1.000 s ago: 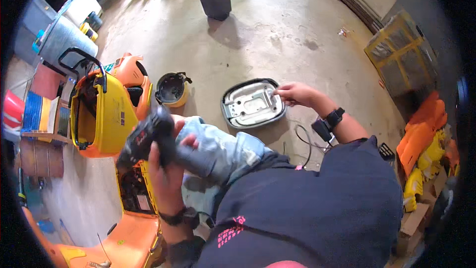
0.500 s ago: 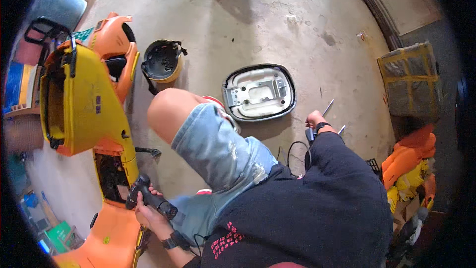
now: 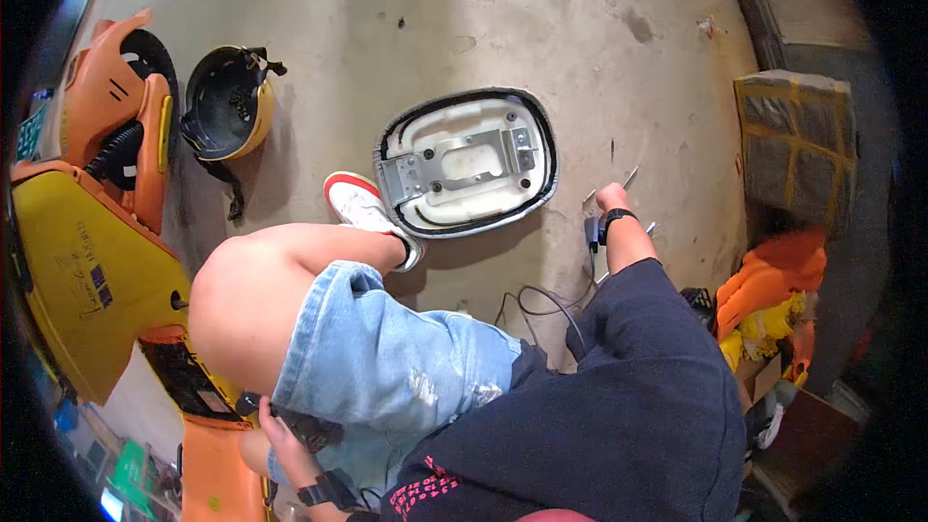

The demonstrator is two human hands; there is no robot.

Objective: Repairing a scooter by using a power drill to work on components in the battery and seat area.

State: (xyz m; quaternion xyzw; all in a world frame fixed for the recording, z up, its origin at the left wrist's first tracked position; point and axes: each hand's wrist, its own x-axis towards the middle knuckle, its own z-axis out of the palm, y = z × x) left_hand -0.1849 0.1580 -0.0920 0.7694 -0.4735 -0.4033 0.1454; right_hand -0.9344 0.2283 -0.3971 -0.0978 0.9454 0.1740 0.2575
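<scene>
My left hand (image 3: 281, 438) is closed around a black cordless drill (image 3: 311, 431), low at the left beside my leg. The hem of my shorts and my thigh hide part of it. At floor level on the right, my right hand (image 3: 611, 197) is curled and its fingertips are hidden. A thin metal rod (image 3: 631, 176) and another shiny metal piece (image 3: 651, 229) lie by it. A grey strap device with a cable (image 3: 556, 300) shows at that wrist. A scooter seat (image 3: 467, 162) lies upside down on the floor, its white base and metal bracket facing up.
At the left stand orange scooter body panels (image 3: 116, 97) and a yellow shell (image 3: 82, 271). A yellow helmet (image 3: 230, 101) rests upturned near them. A taped box (image 3: 797, 140) and orange and yellow parts (image 3: 773, 280) are at the right. My shoe (image 3: 353, 195) touches the seat.
My view has turned, so the seat, helmet and yellow shell sit further left. The drill is now partly behind my leg. My right hand stays low by the metal rod.
</scene>
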